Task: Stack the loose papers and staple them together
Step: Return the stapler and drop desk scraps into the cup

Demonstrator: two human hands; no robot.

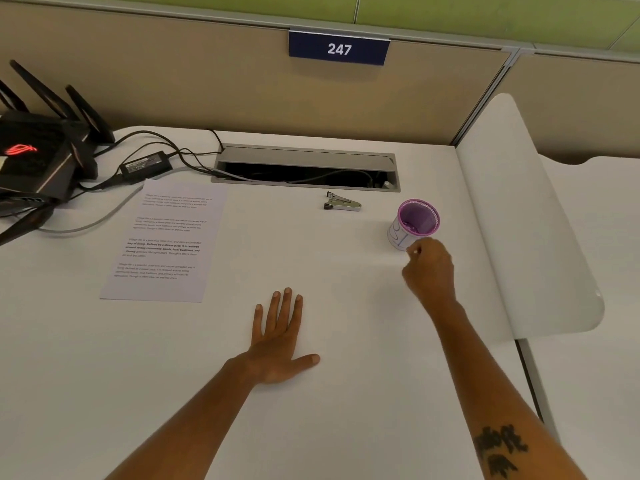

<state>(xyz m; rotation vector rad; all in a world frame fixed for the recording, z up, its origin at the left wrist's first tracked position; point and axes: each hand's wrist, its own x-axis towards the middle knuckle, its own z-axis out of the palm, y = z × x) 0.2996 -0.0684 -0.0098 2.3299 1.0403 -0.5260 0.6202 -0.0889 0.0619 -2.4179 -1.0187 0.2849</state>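
Sitting upright, purple cup (414, 223), contents unclear; right hand (429, 268) curled beside it, left hand (277, 344) flat.

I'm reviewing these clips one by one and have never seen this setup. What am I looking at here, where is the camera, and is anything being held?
There is no machine: a person works with bare hands, and the one picture comes from a camera worn on the head, looking down at a white desk. The left hand lies flat and open on the desk. The right hand is curled beside a purple cup; it seems to pinch something small and white, too small to identify. A printed paper lies at the left, and a small stapler sits near the cable slot. A black router stands at the far left.
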